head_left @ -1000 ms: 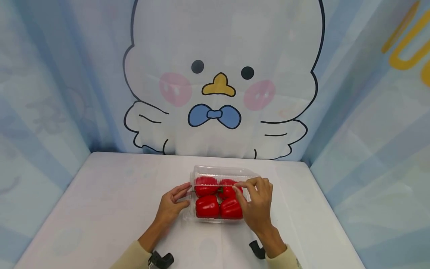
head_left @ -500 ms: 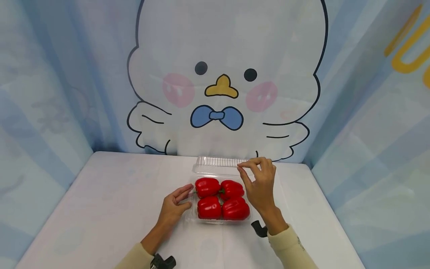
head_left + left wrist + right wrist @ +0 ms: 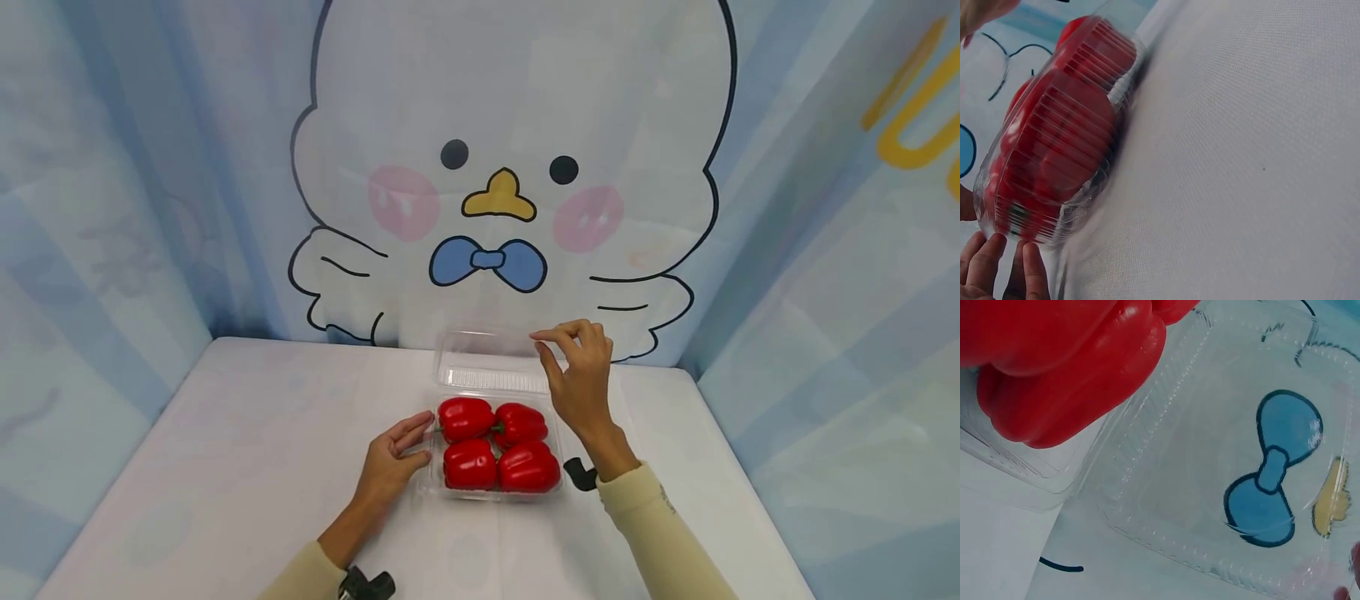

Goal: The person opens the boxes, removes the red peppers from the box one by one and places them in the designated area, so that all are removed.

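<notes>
A clear plastic clamshell container (image 3: 498, 497) sits on the table with several red bell peppers (image 3: 470, 465) in its base. Its hinged lid (image 3: 487, 354) stands raised at the far side. The fingertips and thumb of my left hand (image 3: 384, 467) rest against the container's left end; in the left wrist view its fingers (image 3: 986, 265) touch the ribbed wall. My right hand (image 3: 581, 383) pinches the lid's free edge between thumb and index finger. The right wrist view looks through the transparent lid (image 3: 1185, 456), with only bits of fingertips at the right edge.
The white table (image 3: 262, 467) extends around the container on both sides. Behind it hangs a backdrop curtain (image 3: 502, 92) with a cartoon bird, and the lid comes close to it. Black camera mounts (image 3: 581, 475) sit at both wrists.
My right hand has lifted the lid up and away from over the peppers toward the backdrop, uncovering them. The left hand has stayed at the container's left end.
</notes>
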`<state>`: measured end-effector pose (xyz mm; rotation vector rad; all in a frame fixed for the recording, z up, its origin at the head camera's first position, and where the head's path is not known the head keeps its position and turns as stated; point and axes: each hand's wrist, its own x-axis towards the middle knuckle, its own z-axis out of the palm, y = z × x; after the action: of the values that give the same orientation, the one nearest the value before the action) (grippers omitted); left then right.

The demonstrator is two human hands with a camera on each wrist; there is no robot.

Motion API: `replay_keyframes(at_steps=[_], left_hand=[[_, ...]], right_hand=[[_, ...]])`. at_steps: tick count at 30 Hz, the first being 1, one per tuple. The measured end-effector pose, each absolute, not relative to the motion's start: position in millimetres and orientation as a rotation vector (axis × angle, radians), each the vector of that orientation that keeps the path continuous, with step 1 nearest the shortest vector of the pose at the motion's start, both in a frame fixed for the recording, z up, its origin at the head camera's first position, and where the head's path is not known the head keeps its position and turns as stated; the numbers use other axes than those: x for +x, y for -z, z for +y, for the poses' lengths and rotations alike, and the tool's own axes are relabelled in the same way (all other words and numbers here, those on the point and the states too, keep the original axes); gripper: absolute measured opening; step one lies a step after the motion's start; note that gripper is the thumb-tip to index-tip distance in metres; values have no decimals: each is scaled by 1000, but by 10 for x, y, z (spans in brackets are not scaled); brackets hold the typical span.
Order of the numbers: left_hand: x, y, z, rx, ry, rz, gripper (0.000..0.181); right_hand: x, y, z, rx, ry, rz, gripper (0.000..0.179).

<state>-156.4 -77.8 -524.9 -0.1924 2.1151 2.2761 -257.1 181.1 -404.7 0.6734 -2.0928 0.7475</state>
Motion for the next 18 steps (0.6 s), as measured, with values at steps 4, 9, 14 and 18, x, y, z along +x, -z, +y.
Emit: replay_keyframes(at_steps=[4, 9, 14, 18], left_hand=[[-1568, 5248, -761, -189, -2273, 2115, 59], [-1570, 5243, -733, -175, -2279, 2124, 59], [-1563, 5239, -713, -159, -2256, 2166, 58], [-1580, 5260, -715, -172, -2251, 2172, 59]], right_hand=[[-2689, 4010, 1810, 672, -748, -2103, 16], [-2837, 3975, 1820, 656, -760, -2129, 18], [-2959, 3970, 1840, 652, -757, -2150, 22], [-3047, 3986, 1836, 656, -750, -2197, 25]])
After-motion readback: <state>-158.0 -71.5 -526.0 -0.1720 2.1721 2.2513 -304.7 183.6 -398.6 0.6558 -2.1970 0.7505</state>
